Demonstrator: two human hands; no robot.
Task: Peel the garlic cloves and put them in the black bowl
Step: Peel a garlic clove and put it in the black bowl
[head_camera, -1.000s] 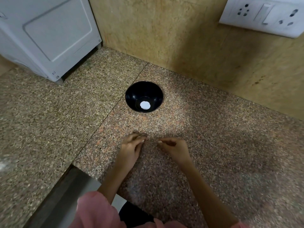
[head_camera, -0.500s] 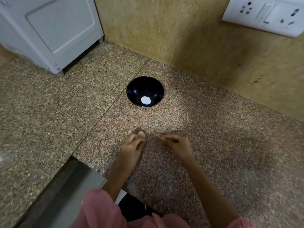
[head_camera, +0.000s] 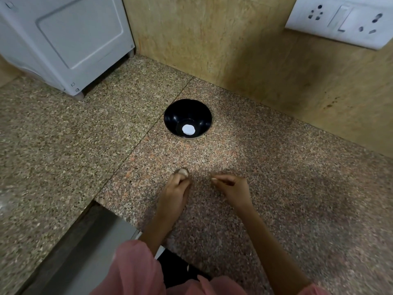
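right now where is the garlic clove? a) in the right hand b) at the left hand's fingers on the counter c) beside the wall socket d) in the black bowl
b: the clove sits at the tips of the left hand on the counter, short of the bowl; the right hand shows no clove.

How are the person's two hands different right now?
The left hand has a pale garlic clove at its fingertips; the right hand shows no clove, though its fingers pinch together and may hold something too small to tell. The left hand points ahead toward the black bowl; the right hand's fingers point sideways toward the left hand. Both are low over the speckled counter, apart from each other, on the near side of the bowl.
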